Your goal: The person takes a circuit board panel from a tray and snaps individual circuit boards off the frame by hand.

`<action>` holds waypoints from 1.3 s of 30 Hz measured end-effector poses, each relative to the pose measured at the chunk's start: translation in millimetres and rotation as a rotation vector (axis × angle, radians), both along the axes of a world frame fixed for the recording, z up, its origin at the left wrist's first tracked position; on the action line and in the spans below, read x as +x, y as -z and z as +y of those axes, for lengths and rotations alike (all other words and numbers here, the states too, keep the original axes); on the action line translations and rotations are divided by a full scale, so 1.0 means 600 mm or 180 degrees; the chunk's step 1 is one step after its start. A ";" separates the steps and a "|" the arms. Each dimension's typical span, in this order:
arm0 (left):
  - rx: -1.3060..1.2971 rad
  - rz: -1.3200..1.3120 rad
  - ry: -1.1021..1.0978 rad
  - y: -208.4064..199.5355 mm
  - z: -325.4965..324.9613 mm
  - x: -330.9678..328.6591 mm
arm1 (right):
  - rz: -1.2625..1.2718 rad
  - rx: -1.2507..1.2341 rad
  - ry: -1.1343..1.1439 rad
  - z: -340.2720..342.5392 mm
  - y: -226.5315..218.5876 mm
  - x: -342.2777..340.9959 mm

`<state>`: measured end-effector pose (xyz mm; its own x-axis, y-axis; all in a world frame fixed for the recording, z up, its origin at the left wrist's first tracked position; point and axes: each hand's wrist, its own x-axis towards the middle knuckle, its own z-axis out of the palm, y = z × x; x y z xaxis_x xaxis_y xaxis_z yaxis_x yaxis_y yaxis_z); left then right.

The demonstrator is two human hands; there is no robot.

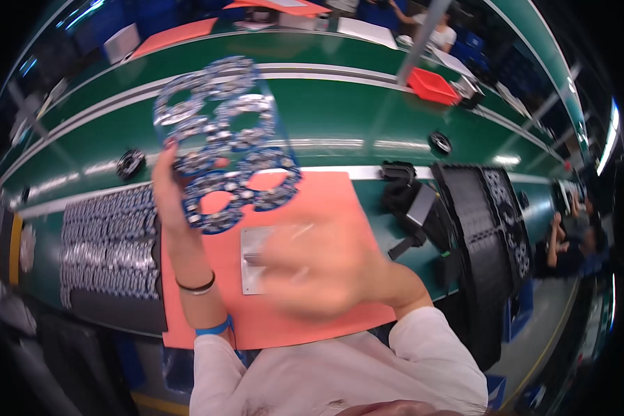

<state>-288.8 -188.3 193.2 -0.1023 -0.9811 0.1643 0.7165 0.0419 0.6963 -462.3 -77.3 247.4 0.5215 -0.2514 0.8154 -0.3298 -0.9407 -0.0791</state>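
My left hand [168, 186] grips a blue circuit board panel [202, 130] by its left edge. The panel is held up and tilted, with several ring-shaped boards covered in small silvery parts. Below it, an orange-pink mat [329, 197] lies on the green bench. A flat metal plate [251, 283] rests on the mat. My right hand [326, 267] is over the plate and hides much of it. Motion smears its fingers, so I cannot make out their pose. A short dark piece [252, 258] shows beside its fingertips; whether the hand holds it is unclear.
Several rows of circuit boards [111, 215] lie at the left on a black sheet. Black trays [475, 208], one with boards, stand at the right beside a black strapped item [412, 201]. Dark round pieces [130, 163] sit on the bench. A red bin [433, 86] is farther back. Co-workers sit beyond.
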 end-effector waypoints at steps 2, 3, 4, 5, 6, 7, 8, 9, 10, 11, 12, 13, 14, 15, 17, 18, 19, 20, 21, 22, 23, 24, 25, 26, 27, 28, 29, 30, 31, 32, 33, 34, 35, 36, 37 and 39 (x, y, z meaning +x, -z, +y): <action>-0.0135 -0.0235 -0.0151 0.003 0.009 0.002 | -0.0101 0.0179 0.0442 -0.028 -0.003 -0.046; -0.0295 -0.0380 -0.0108 -0.004 0.013 -0.006 | -0.0302 0.0239 0.0756 -0.036 -0.002 -0.063; -0.0447 -0.0532 -0.0071 -0.007 0.016 -0.011 | -0.0502 0.0307 0.1063 -0.048 0.004 -0.074; -0.0420 -0.0524 -0.0027 -0.009 0.019 -0.018 | -0.0492 0.0313 0.0992 -0.063 0.009 -0.079; -0.0397 -0.0517 0.0021 -0.011 0.021 -0.024 | -0.0657 0.0352 0.1140 -0.077 0.014 -0.084; -0.0310 -0.0517 -0.0014 -0.013 0.020 -0.029 | -0.0835 0.0389 0.1293 -0.089 0.019 -0.085; -0.0205 -0.0566 -0.0048 -0.010 0.020 -0.030 | -0.0840 0.0386 0.1233 -0.098 0.027 -0.085; -0.0291 -0.0690 0.0102 -0.005 0.018 -0.024 | -0.0839 0.0533 0.1200 -0.107 0.034 -0.084; -0.0371 -0.0819 0.0276 0.000 0.014 -0.020 | -0.0841 0.0685 0.1190 -0.114 0.041 -0.084; -0.0374 -0.0835 0.0247 0.001 0.013 -0.020 | -0.0775 0.0631 0.1261 -0.121 0.045 -0.085; -0.0320 -0.0776 0.0234 0.002 0.013 -0.022 | -0.0788 0.0630 0.1231 -0.127 0.051 -0.087; -0.0266 -0.0711 0.0218 0.004 0.013 -0.025 | -0.0860 0.0791 0.1192 -0.132 0.057 -0.091; -0.0269 -0.0721 0.0190 0.005 0.013 -0.027 | -0.0930 0.0954 0.1154 -0.134 0.062 -0.092; -0.0256 -0.0685 0.0179 0.006 0.013 -0.029 | -0.1140 0.1259 0.1006 -0.132 0.062 -0.091; -0.0321 -0.0631 0.0275 0.010 0.010 -0.033 | -0.1309 0.1396 0.0827 -0.140 0.084 -0.104; -0.0329 -0.0634 0.0268 0.013 0.007 -0.035 | -0.1474 0.1547 0.0674 -0.144 0.093 -0.110; -0.0308 -0.0719 0.0297 0.015 0.005 -0.037 | -0.1415 0.1559 0.0734 -0.145 0.094 -0.114; -0.0285 -0.0803 0.0339 0.017 0.002 -0.040 | -0.1429 0.1553 0.0752 -0.146 0.092 -0.120; -0.0146 -0.0845 0.0383 0.023 -0.004 -0.036 | -0.1105 0.1455 0.0839 -0.147 0.088 -0.129; -0.0155 -0.0857 0.0462 0.030 -0.006 -0.036 | -0.0795 0.1354 0.0965 -0.144 0.086 -0.139; -0.0012 -0.0859 0.0177 0.039 -0.010 -0.042 | -0.0762 0.1286 0.1089 -0.146 0.087 -0.144; 0.0129 -0.0859 -0.0088 0.047 -0.013 -0.047 | -0.0687 0.1052 0.1142 -0.153 0.090 -0.145; 0.0143 -0.1064 -0.0314 0.056 -0.014 -0.045 | -0.0626 0.0872 0.1206 -0.159 0.094 -0.144; 0.0132 -0.1265 -0.0492 0.063 -0.017 -0.046 | -0.0560 0.0686 0.1323 -0.164 0.095 -0.145; 0.0218 -0.1204 -0.0433 0.053 -0.011 -0.052 | -0.0614 0.0520 0.1345 -0.166 0.097 -0.148; 0.0322 -0.1106 -0.0336 0.052 -0.010 -0.053 | -0.0612 0.0357 0.1408 -0.165 0.099 -0.146; 0.0390 -0.0987 -0.0451 0.062 -0.011 -0.048 | -0.0663 0.0322 0.1464 -0.163 0.099 -0.138; 0.0462 -0.0857 -0.0630 0.069 -0.015 -0.042 | -0.0704 0.0279 0.1454 -0.165 0.097 -0.130; 0.0541 -0.0764 -0.0427 0.066 -0.025 -0.046 | -0.0717 0.0269 0.1572 -0.167 0.101 -0.128; 0.0421 -0.1025 -0.0213 0.054 -0.022 -0.049 | -0.0714 0.0246 0.1645 -0.169 0.105 -0.127; 0.0496 -0.1142 -0.0223 0.063 -0.035 -0.050 | -0.0712 0.0229 0.1692 -0.170 0.109 -0.131; 0.0612 -0.1252 -0.0329 0.072 -0.035 -0.040 | -0.0714 0.0264 0.1664 -0.170 0.113 -0.129; 0.0660 -0.1050 -0.0174 0.078 -0.035 -0.038 | -0.0623 0.0377 0.1720 -0.173 0.118 -0.129; 0.0712 -0.0844 -0.0047 0.082 -0.039 -0.037 | -0.0526 0.0495 0.1750 -0.178 0.124 -0.127; 0.0727 -0.0952 -0.0552 0.092 -0.037 -0.044 | -0.0479 0.0639 0.1791 -0.174 0.127 -0.131; 0.0712 -0.1061 -0.0388 0.073 -0.032 -0.073 | -0.0672 0.0699 0.1829 -0.188 0.144 -0.147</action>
<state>-332.3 -207.4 149.3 0.0052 -0.9970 -0.0768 0.4496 -0.0662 0.8908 -550.5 -190.0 161.2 0.0885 -0.6151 0.7834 -0.7320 -0.5736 -0.3677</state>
